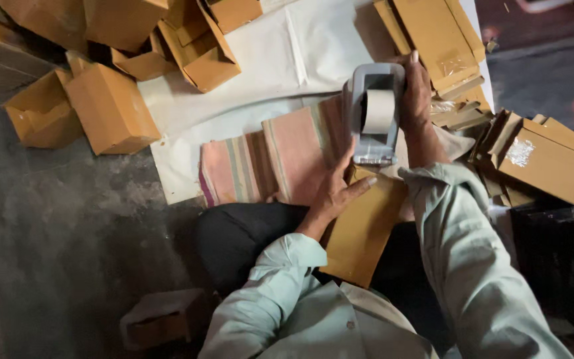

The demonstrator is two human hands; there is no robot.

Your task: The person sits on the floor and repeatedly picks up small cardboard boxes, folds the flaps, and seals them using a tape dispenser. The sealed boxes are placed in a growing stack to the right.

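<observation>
1. I see my right hand (pixel 414 90) wrapped around a grey tape dispenser (pixel 372 113), fingers clamped on its far side, the pale roll of tape (pixel 378 111) facing up at me.
2. The dispenser's lower end sits right at the top edge of a flat brown cardboard box (pixel 365 226) that lies across my lap.
3. My left hand (pixel 333 193) rests on that box near its upper left corner, thumb stretched out over the cardboard and fingers curled up beside the dispenser; it presses on the box, and I cannot tell whether it grips the edge.
4. Under and beyond my hands lies a striped pink cloth (pixel 274 163), spread over a white sheet (pixel 247 86) on the dark floor (pixel 61 233).
5. Folded-up brown boxes (pixel 111 106) are heaped to the upper left, and flattened ones (pixel 436 36) are stacked to the upper right, with more taped boxes (pixel 553 166) just right of my forearm.
</observation>
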